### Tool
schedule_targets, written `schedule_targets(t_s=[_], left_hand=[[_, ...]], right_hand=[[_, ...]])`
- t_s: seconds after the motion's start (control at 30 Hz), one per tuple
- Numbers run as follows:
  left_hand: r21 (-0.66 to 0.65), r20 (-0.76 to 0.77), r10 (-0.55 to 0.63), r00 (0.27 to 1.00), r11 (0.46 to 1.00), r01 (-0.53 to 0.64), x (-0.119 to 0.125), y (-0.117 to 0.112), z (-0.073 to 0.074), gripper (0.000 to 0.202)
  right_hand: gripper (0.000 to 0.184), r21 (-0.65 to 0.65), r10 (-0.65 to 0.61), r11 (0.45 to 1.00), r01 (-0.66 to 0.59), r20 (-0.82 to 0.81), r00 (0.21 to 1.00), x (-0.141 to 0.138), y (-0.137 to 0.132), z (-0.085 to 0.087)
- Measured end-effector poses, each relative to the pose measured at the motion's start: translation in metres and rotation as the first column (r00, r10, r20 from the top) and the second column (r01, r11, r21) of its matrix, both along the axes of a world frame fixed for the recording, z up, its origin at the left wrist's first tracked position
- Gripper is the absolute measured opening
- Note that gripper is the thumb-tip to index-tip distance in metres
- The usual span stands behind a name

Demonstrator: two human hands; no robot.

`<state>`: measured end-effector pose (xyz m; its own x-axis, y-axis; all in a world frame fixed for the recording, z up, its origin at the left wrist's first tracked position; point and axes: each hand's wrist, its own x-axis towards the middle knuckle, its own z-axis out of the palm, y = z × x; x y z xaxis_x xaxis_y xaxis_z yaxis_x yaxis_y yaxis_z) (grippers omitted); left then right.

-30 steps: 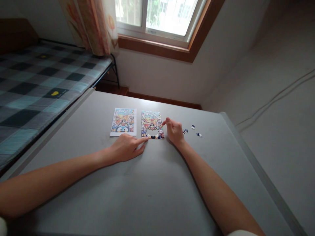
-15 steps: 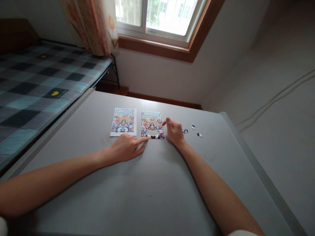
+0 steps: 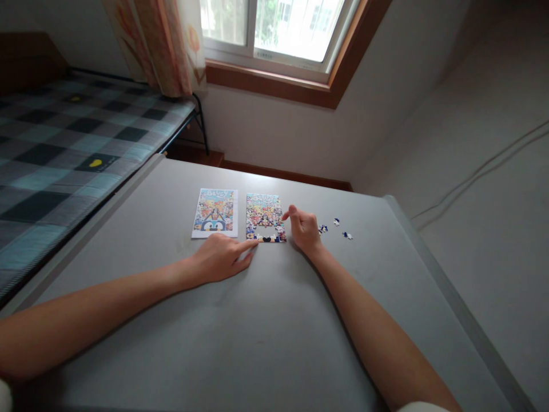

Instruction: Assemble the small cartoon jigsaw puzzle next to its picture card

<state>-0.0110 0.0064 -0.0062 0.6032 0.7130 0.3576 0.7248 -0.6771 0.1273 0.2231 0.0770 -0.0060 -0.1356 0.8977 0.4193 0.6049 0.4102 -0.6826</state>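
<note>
A colourful jigsaw puzzle (image 3: 265, 216), nearly whole with a gap near its lower edge, lies on the grey table (image 3: 257, 332). Left of it lies a printed picture card (image 3: 215, 212). My left hand (image 3: 221, 258) rests flat on the table, its forefinger stretched out to the puzzle's lower left corner. My right hand (image 3: 303, 229) sits against the puzzle's right edge with fingers curled in a pinch; what they hold is hidden. A few loose puzzle pieces (image 3: 335, 228) lie just right of that hand.
A bed with a checked blue-grey cover (image 3: 64, 149) runs along the table's left side. A window (image 3: 274, 28) and a curtain (image 3: 158, 43) stand beyond the table's far edge. White wall (image 3: 472, 143) lies to the right.
</note>
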Motion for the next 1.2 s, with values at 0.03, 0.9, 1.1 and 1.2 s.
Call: schedule_targets(t_s=[0.03, 0.9, 1.1, 1.2], left_hand=[[0.0, 0.0, 0.002, 1.0, 1.0, -0.002, 0.0001, 0.0, 0.0001, 0.032], [0.012, -0.015, -0.001, 1.0, 1.0, 0.001, 0.0002, 0.0002, -0.0004, 0.033], [-0.005, -0.026, 0.008, 1.0, 1.0, -0.008, 0.0005, -0.0001, 0.0012, 0.033], [-0.008, -0.026, 0.008, 1.0, 1.0, -0.008, 0.0004, 0.0, 0.001, 0.033]], right_hand=[[0.063, 0.001, 0.0, 1.0, 0.0, 0.001, 1.0, -0.0001, -0.0001, 0.0001], [0.065, 0.0, -0.003, 1.0, 0.003, 0.018, 1.0, -0.0008, -0.0004, 0.0014], [0.064, -0.005, -0.004, 1.0, 0.004, 0.014, 1.0, -0.0005, -0.0003, 0.0008], [0.064, -0.005, -0.001, 1.0, 0.001, 0.012, 1.0, -0.0006, -0.0005, 0.0012]])
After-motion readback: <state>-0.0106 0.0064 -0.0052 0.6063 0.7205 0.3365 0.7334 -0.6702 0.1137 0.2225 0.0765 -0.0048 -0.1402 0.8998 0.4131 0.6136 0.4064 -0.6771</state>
